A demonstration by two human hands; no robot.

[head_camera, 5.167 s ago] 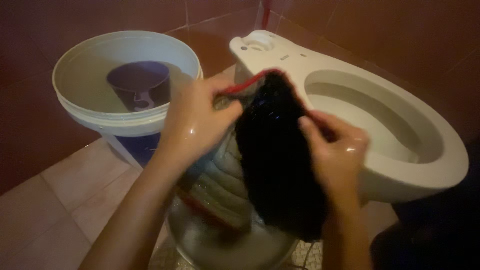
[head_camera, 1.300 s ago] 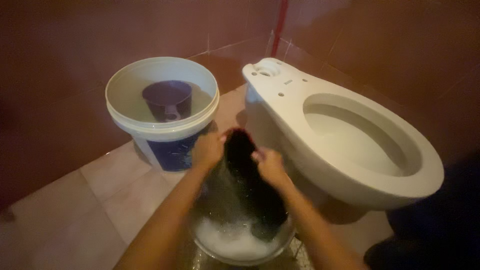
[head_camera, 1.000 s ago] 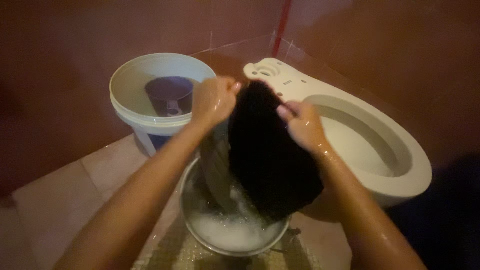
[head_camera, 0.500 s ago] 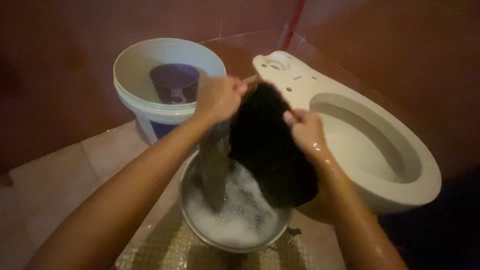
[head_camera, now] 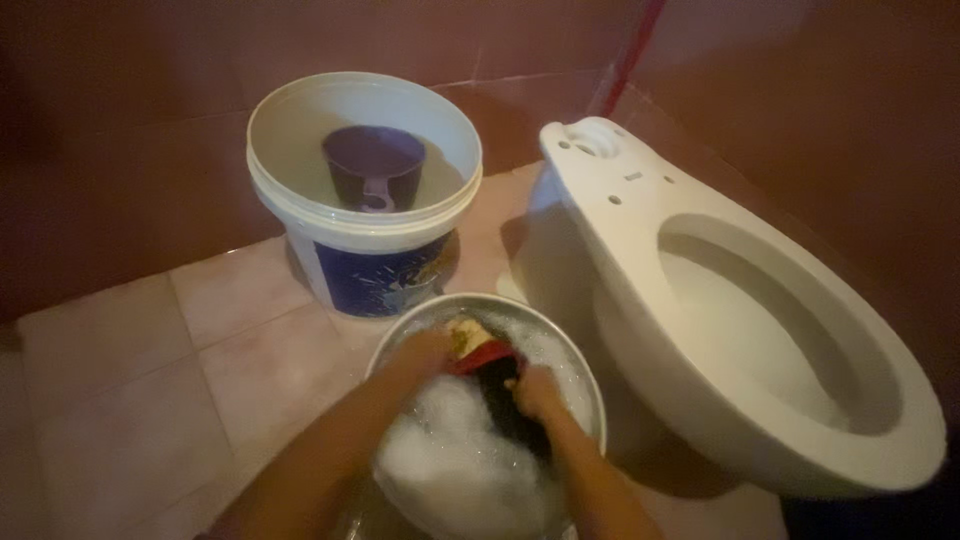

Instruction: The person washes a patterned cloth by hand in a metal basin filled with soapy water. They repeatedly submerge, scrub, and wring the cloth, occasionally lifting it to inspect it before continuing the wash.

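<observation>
While both hands pressed into the suds of the metal basin (head_camera: pixel 590 385) at lower centre, the left hand (head_camera: pixel 428 352) and right hand (head_camera: pixel 535 392) each gripped the dark red-edged garment (head_camera: pixel 497 385), which ran down-frame between them, equally near.

dim, warm light fills a small bathroom. reddish-brown tiled walls (head_camera: pixel 150 60) run from nine to three o'clock. pale square floor tiles (head_camera: pixel 110 390) spread toward seven o'clock. a white toilet bowl (head_camera: pixel 700 300) without seat sits at three o'clock, and a red pipe (head_camera: pixel 625 60) climbs the corner at one o'clock.
</observation>
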